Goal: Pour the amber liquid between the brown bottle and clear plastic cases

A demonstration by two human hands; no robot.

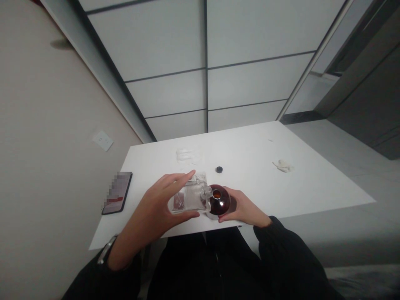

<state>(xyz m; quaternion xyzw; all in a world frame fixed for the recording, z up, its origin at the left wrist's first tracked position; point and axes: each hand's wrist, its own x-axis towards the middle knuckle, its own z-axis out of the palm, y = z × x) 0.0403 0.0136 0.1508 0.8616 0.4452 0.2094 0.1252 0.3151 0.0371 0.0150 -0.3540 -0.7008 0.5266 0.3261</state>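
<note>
Left hand (150, 212) grasping clear flat glass bottle (187, 198), tipped nearly horizontal at frame centre, neck at mouth of round amber bottle (221, 201), cupped in right hand (243, 207); black screw cap (219, 169) above, on white table (250, 146).

**Fingers in the way, and a blur on the phone!**
The left hand (153, 204) wraps the clear flat bottle (189, 196), covering part of the glass, and that reddish shape inside can't be made out! The right hand (240, 206) cups the round dark bottle (220, 201), hiding one side, and how full it is, we just can't tell. Over to the phone (117, 193): screen pixelated out! The wristwatch (106, 250) shows no readable face, the black cap (219, 169) is too small for detail, the white scrap (283, 166) too blurred to name, and the right sleeve (281, 254) runs off the bottom edge!
</note>
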